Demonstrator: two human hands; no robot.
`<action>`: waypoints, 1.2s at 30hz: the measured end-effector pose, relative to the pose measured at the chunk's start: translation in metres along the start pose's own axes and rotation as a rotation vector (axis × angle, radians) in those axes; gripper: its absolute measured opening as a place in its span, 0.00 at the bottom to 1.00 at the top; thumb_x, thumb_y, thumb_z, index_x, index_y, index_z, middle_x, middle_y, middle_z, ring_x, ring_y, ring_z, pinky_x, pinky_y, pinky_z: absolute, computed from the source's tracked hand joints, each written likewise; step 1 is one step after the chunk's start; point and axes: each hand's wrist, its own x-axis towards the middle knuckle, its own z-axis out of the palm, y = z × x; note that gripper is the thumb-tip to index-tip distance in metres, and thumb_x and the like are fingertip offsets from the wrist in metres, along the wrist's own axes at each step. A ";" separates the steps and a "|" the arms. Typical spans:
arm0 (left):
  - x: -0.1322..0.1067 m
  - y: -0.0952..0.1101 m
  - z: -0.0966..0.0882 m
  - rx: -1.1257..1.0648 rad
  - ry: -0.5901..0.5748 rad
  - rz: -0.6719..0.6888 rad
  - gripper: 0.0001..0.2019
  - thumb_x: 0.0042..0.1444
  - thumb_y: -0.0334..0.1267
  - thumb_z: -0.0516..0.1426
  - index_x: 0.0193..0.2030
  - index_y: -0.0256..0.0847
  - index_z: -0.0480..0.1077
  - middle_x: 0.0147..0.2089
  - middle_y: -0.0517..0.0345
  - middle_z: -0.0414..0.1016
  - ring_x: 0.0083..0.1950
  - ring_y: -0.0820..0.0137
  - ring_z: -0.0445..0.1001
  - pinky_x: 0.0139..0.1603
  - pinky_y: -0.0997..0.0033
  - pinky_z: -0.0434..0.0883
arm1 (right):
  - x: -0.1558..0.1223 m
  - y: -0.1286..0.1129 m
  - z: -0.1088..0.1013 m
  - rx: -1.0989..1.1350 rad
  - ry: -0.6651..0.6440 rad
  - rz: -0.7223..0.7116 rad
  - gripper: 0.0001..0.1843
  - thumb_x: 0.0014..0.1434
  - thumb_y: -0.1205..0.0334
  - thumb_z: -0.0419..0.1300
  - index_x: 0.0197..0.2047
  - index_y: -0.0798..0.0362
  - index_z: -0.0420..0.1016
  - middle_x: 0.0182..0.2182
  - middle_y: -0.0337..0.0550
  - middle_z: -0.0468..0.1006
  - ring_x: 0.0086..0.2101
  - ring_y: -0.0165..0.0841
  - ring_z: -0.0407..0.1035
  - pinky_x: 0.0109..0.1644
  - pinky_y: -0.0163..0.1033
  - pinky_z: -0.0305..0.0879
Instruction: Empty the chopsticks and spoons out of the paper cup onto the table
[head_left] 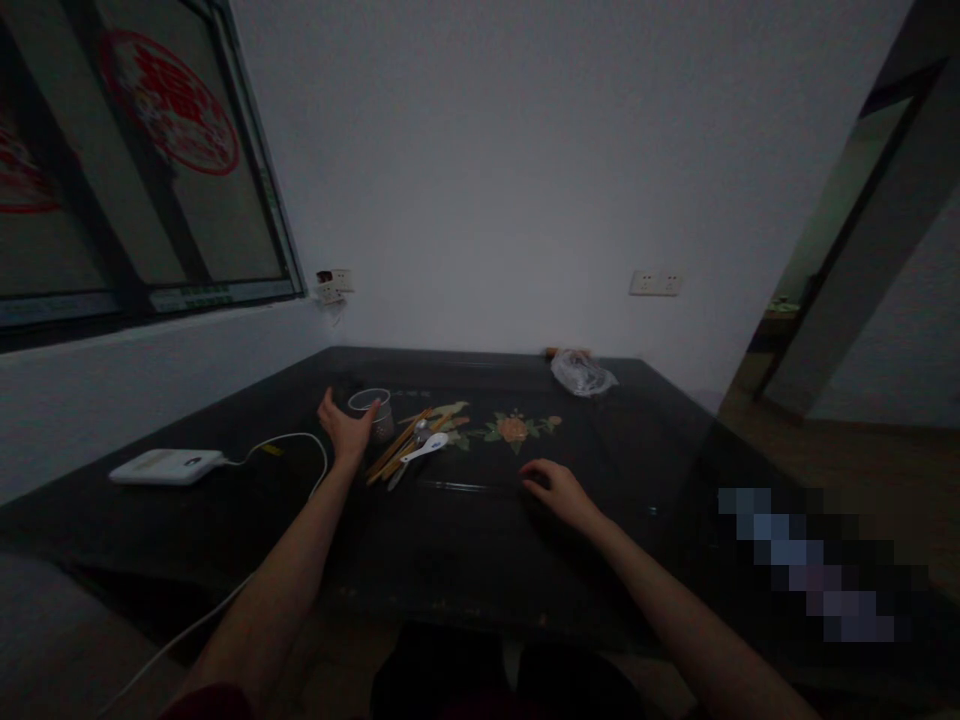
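My left hand point(347, 428) is beside a light-coloured, cylindrical utensil holder point(382, 418) with an open top. Its fingers spread away to the left, and its thumb overlaps the holder's near side; whether it touches is unclear. Just right of the holder lies a loose pile of wooden chopsticks point(394, 455). A white spoon point(425, 447) rests on that pile, close to a shiny metal spoon point(421, 428). Over the table to the right, my right hand point(559, 490) has loosely bent fingers, thumb and fingertips apart, and holds nothing.
A white power bank point(166, 466) with a white cable point(289, 436) lies on the dark table point(465, 540) at left. A crumpled clear plastic bag point(581, 373) sits by the back wall. A blurred patch point(795, 565) covers the right edge.
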 end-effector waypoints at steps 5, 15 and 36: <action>-0.011 0.060 -0.013 -0.180 0.023 0.284 0.19 0.56 0.41 0.55 0.52 0.37 0.63 0.53 0.47 0.64 0.57 0.62 0.63 0.59 0.60 0.61 | 0.001 0.003 0.001 0.013 0.016 -0.004 0.10 0.56 0.64 0.57 0.41 0.53 0.76 0.40 0.46 0.78 0.42 0.37 0.72 0.48 0.42 0.65; -0.145 0.157 0.011 0.003 -1.168 0.738 0.10 0.60 0.37 0.47 0.32 0.41 0.68 0.31 0.58 0.73 0.32 0.71 0.70 0.33 0.75 0.62 | 0.002 0.005 -0.003 0.054 0.138 -0.027 0.10 0.55 0.66 0.54 0.39 0.53 0.75 0.37 0.45 0.78 0.40 0.35 0.71 0.48 0.40 0.65; -0.149 0.152 0.011 0.194 -1.281 0.701 0.14 0.61 0.42 0.46 0.35 0.42 0.70 0.31 0.55 0.76 0.33 0.68 0.74 0.33 0.74 0.62 | 0.007 -0.011 -0.007 0.138 0.017 0.080 0.21 0.63 0.52 0.46 0.26 0.54 0.71 0.15 0.34 0.63 0.19 0.27 0.60 0.25 0.31 0.53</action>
